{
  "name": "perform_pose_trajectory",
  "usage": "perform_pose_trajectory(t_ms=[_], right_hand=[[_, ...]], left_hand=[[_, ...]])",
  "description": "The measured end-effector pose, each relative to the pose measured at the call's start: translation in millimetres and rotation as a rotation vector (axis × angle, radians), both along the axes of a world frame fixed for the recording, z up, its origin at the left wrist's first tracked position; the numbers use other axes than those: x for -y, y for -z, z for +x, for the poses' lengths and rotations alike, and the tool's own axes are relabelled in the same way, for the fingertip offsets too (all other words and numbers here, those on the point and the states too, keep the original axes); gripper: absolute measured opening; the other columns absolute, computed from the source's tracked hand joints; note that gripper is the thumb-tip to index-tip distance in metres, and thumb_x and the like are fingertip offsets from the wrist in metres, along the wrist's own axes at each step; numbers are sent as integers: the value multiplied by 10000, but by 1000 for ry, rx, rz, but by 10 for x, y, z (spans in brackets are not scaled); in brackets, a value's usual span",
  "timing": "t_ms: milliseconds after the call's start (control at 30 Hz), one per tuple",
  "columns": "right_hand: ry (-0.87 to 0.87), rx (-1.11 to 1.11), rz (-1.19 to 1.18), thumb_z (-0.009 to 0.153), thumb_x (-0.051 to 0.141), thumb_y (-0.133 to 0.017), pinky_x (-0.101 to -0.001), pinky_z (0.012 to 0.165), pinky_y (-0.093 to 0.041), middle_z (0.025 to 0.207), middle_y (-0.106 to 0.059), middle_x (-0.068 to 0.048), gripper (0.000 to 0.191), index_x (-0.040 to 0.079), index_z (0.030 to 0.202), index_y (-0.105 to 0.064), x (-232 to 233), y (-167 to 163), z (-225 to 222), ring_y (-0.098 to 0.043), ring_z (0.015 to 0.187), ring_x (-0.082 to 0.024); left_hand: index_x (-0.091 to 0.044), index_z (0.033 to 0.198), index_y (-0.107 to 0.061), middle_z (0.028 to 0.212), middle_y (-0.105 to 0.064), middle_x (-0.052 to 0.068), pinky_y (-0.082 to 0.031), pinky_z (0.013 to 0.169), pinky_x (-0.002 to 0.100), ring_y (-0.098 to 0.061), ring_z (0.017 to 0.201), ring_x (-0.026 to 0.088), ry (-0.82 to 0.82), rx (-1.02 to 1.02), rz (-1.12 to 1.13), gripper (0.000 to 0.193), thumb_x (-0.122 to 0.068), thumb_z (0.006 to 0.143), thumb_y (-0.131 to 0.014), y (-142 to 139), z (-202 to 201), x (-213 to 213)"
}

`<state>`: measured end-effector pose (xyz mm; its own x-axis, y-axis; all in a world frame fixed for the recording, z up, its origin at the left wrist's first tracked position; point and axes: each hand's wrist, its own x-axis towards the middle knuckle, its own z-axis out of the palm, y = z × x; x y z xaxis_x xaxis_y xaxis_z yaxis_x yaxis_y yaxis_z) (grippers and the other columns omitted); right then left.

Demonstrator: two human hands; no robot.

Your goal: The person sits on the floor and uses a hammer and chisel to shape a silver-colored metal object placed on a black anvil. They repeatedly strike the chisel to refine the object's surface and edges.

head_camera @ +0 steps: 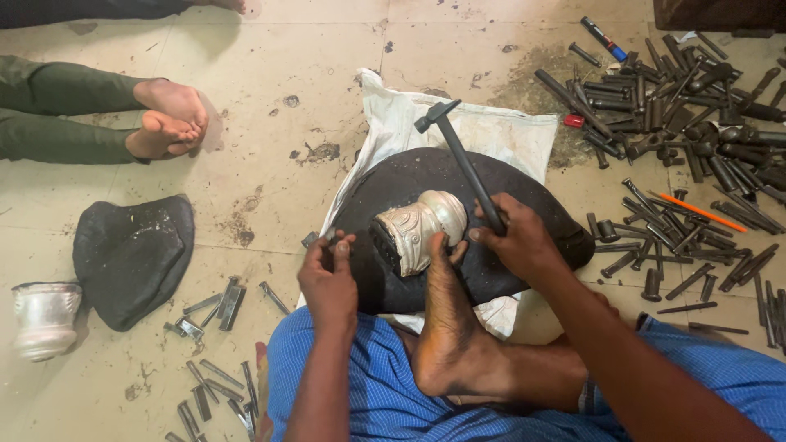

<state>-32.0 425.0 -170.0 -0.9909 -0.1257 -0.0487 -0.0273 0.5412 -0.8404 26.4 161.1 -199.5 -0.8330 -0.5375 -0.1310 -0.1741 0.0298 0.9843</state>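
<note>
A small embossed silver vessel (419, 224) lies on its side on a round black cushion (499, 184). My bare foot (446, 327) presses against the vessel from the near side. My right hand (516, 237) grips the dark handle of a hammer (458, 155), whose head points up and away over the cushion. My left hand (329, 278) is closed around a small metal punch (313, 240) just left of the vessel, at the cushion's edge.
A white sack (491, 131) lies under the cushion. Several dark punches and chisels (696, 123) are strewn at the right, more metal tools (217, 385) at the lower left. A second black cushion (131, 254) and another silver vessel (42, 319) lie at left. Another person's feet (168, 119) rest at upper left.
</note>
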Motion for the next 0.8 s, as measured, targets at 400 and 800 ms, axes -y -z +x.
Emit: perform_pose_trajectory(t_ms=[400,800], right_hand=[[184,510,72,978,279,-680,-334,472,-501,689,-656,-102,484,111,1418,-568,-525,-742,689,-576,530,-140],[95,348,220,996,275,-660,-318,526,-561,804,-725,-74,589,206,1568,-538,-523,-1058,933,-669,562,-148]], left_hand=[[-113,1306,-656,969,-786,68,-596,808,267,-723,873,112,216,-186,41,478,50,863,-729,-413,-176,-358],[-158,1250,-699,957,-793,128,-616,731,312,-807,874,180,332,-237,-506,441,-11,839,-760,-339,-277,-415]])
